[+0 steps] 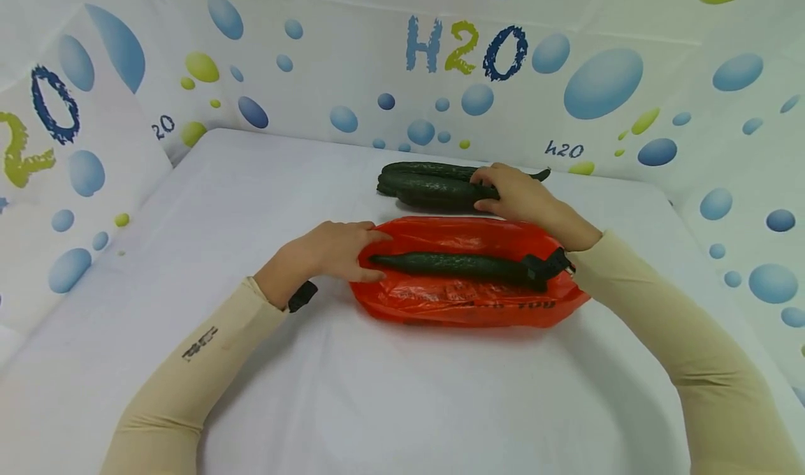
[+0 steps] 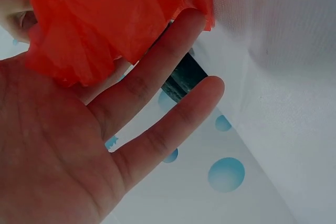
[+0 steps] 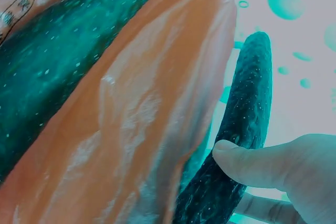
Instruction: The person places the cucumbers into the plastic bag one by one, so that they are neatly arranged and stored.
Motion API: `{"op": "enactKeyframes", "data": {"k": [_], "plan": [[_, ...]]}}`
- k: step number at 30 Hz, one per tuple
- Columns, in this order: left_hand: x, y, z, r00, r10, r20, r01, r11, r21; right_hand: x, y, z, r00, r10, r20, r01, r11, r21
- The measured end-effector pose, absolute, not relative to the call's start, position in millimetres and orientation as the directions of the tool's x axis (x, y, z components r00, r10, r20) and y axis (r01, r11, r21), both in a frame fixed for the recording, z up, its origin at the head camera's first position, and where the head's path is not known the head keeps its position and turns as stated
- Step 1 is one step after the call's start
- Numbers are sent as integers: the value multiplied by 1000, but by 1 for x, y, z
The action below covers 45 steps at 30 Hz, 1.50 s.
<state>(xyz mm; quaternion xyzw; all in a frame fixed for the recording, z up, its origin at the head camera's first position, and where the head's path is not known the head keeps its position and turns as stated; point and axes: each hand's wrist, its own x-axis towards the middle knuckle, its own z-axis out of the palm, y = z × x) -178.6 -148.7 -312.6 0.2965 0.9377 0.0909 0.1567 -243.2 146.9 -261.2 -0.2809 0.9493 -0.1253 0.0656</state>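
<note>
A: Main item?

B: Cucumber [image 3: 247, 98], dark green, behind the bag. Right hand [image 1: 517, 194] grips it, thumb on one side, fingers round the other.

A: Hold any good?

B: Decent, but off-centre, I'd say: most of the length sticks out left of the grip. A hold closer to the middle should balance better. Firm pinch, no crushing.

A: Right beside the grip?

B: Second cucumber [image 1: 434, 168], lying alongside on the far side. Best to keep fingertips off that one so it doesn't get dragged along.

A: Near side of the grip?

B: Red bag [image 1: 409, 300], with a bagged cucumber [image 1: 453, 264] lying lengthwise in it. The plastic looks thin, so a lift should clear the rim rather than scrape it.

A: Left hand?

B: Left hand [image 1: 339, 248] is across from the right grip, at the bag's left end. Fingers spread and straight, touching plastic, not clenched. Good for steadying the rim; hard tugging could tear it.

A: Further out?

B: Black wrist device [image 1: 542, 269], below the gripping hand, overlaps the bag in the head view; contact, can't tell. Worth watching for snags. White tabletop [image 1: 402, 405] under everything, printed backdrop [image 1: 352, 63] beyond the grip.
</note>
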Motion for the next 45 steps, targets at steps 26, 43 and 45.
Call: {"op": "enactKeyframes", "data": {"k": [26,43,45], "plan": [[-179,-149,-312,-759,598,-256,539,799,267,-203,149,-222,-814,-574,94,-565,743,-360],[-179,-150,-309,-768,584,-263,519,808,277,-173,147,-210,-786,-582,206,-612,687,-392],[-179,-150,-309,-768,581,-269,514,810,281,-170,147,-210,-791,-573,213,-607,693,-389]]}}
